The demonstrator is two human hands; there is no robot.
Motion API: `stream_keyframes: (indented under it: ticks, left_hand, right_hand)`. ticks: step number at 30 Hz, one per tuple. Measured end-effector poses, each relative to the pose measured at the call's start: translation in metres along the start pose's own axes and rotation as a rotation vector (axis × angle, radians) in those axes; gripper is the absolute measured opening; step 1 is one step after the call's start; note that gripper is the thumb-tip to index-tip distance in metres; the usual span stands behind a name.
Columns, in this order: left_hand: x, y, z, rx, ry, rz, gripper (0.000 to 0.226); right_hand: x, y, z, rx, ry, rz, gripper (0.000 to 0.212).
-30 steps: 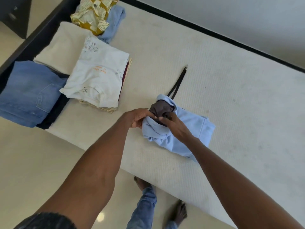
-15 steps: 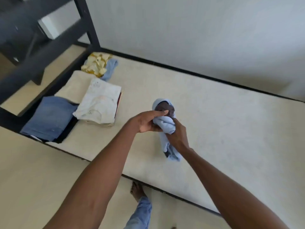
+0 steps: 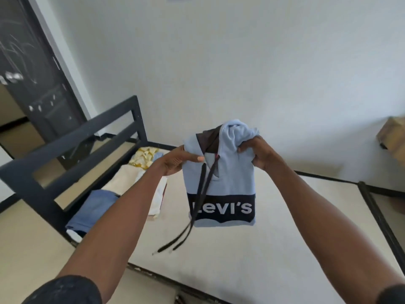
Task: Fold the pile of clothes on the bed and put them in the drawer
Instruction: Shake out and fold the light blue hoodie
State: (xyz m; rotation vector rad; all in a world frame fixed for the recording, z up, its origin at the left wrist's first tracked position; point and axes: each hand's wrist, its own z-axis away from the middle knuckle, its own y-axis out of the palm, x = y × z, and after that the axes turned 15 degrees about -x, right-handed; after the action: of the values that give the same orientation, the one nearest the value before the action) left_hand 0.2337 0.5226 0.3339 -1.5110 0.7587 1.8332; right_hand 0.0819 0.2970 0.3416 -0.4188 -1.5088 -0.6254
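Light-blue Levi's hoodie [image 3: 221, 172] hanging above bed [image 3: 285, 238]; folded clothes [image 3: 131, 183] stacked left.

A single head-worn view looks forward and slightly down, close over the bed [image 3: 274, 249] toward the wall [image 3: 241, 62].

The light-blue fleece hoodie [image 3: 228, 172] carries "Levi's" in pale letters (the first letter partly crossed by a dark drawstring [image 3: 198, 194]) on its navy chest band.

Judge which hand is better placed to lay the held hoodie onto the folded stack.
Left, probably. The left hand grips the blue hoodie on the side nearer the folded stack; the right hand holds the far side.
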Motion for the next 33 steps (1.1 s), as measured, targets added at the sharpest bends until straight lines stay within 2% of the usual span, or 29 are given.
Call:
stream_keyframes:
  ticks: [4,7,9,14,16,20,23,27,31,33]
  left_hand:
    - [0.003,0.003,0.008,-0.219,0.053,0.096,0.029]
    - [0.022,-0.017,0.001,-0.335,0.024,0.199,0.015]
    - [0.037,-0.041,-0.009,-0.365,-0.023,0.235,0.013]
    - [0.087,-0.137,-0.041,-0.444,-0.159,0.200,0.041]
    - [0.113,-0.186,-0.062,-0.446,-0.216,0.172,0.047]
    - [0.171,-0.291,-0.111,-0.400,-0.369,0.171,0.033]
    - [0.211,-0.359,-0.144,-0.373,-0.486,0.127,0.053]
    - [0.240,-0.423,-0.191,-0.344,-0.610,0.080,0.052]
    - [0.266,-0.474,-0.271,-0.277,-0.681,-0.011,0.061]
    - [0.286,-0.494,-0.321,-0.324,-0.666,-0.131,0.071]
  right_hand:
    - [-0.010,0.021,-0.012,-0.124,0.067,-0.095,0.058]
    - [-0.029,0.054,-0.014,-0.177,0.126,-0.107,0.064]
    - [-0.045,0.078,-0.021,-0.192,0.133,-0.081,0.056]
    - [-0.112,0.156,-0.060,-0.217,0.150,0.066,0.025]
    - [-0.148,0.193,-0.084,-0.238,0.195,0.117,0.018]
    - [-0.228,0.273,-0.137,-0.290,0.347,0.168,0.017]
    - [-0.288,0.321,-0.169,-0.319,0.490,0.182,0.021]
    - [-0.341,0.364,-0.212,-0.337,0.630,0.177,0.011]
    - [-0.393,0.383,-0.288,-0.328,0.721,0.140,0.038]
    - [-0.426,0.390,-0.331,-0.344,0.718,0.108,0.047]
